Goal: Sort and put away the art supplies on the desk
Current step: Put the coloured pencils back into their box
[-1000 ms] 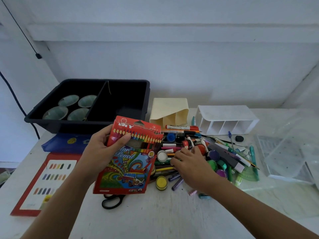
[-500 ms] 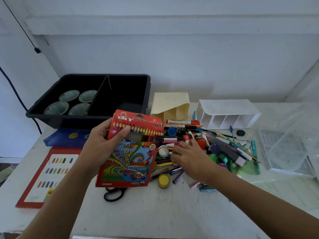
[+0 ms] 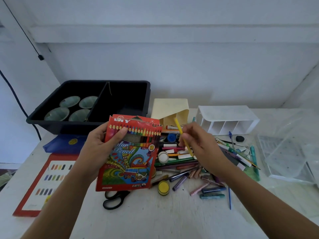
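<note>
My left hand [image 3: 98,149] holds a red colour pencil box [image 3: 131,163] upright above the desk, its torn top flap open. My right hand [image 3: 200,147] pinches a yellow pencil [image 3: 181,133], tilted, just right of the box's top. Below and between the hands lies a heap of pens, crayons, markers and small paint pots [image 3: 186,168] on the white desk [image 3: 155,218]. A yellow paint pot [image 3: 163,187] and black scissors [image 3: 114,199] lie near the box's lower edge.
A black two-part bin [image 3: 129,94] with several green bowls stands at the back left. A cream holder [image 3: 170,109] and a white divided organiser [image 3: 226,119] lie on their sides behind the heap. Clear plastic boxes [image 3: 290,149] sit at right; a red colour chart [image 3: 44,183] and a blue pouch [image 3: 63,144] at left.
My right hand has lifted from the heap with a yellow pencil and moved up toward the box top. The left hand keeps the box at about the same place.
</note>
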